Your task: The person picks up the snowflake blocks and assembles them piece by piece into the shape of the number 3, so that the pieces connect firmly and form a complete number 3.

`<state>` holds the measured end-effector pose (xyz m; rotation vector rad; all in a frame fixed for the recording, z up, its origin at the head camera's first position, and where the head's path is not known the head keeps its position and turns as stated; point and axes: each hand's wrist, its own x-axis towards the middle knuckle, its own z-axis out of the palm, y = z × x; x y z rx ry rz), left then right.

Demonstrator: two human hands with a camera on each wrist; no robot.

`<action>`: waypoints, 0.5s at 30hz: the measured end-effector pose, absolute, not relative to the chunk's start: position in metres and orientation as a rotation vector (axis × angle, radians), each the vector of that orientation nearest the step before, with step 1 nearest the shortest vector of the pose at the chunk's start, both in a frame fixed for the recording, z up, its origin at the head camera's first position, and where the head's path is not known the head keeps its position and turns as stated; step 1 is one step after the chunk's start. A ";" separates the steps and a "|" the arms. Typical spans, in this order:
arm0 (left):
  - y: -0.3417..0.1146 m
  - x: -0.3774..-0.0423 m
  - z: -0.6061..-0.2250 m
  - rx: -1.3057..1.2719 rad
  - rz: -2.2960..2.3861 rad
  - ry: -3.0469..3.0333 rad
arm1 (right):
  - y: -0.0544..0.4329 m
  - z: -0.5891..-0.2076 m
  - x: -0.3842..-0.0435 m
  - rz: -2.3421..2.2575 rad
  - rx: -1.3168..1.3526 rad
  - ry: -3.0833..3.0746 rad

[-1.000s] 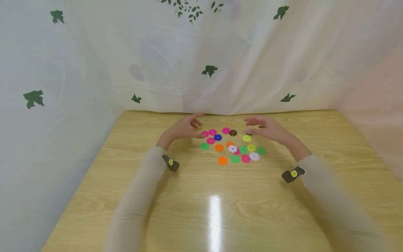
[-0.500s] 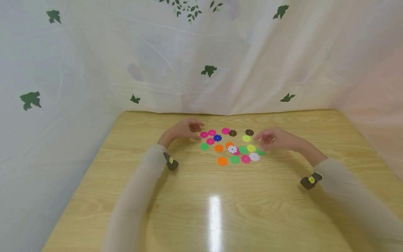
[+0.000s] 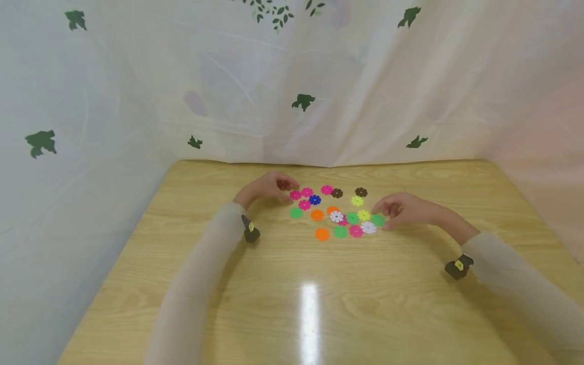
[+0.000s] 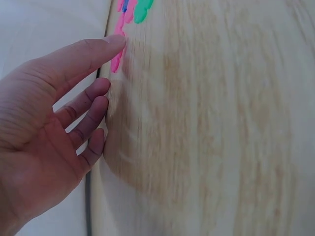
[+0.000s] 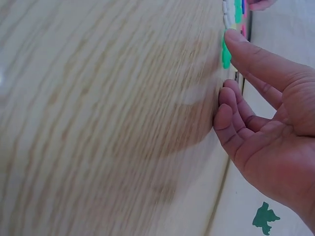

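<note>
In the head view, the outermost green flower disc (image 3: 378,220) lies just inward of the right hand (image 3: 408,209); a magenta flower disc (image 3: 295,194) borders the left hand's (image 3: 269,186) fingertips. Left wrist view: thumb and fingers parted. Right wrist view: likewise; thumb contact with green unclear.

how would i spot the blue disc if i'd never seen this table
On the wooden table, find the group of colourful discs lying between the left hand and the right hand. Go to the side nearer the left hand, where several pink discs lie. Beside them is the blue disc, the only blue one in sight.
</note>
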<state>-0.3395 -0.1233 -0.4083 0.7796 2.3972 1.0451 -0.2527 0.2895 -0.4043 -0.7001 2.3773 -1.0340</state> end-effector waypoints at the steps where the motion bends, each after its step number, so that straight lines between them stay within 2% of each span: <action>1: -0.123 -0.340 -0.409 0.781 1.050 2.392 | 0.290 -0.405 -0.253 -1.031 -0.705 2.383; 15: -0.125 -0.344 -0.416 0.808 1.086 2.405 | 0.290 -0.410 -0.261 -1.039 -0.812 2.393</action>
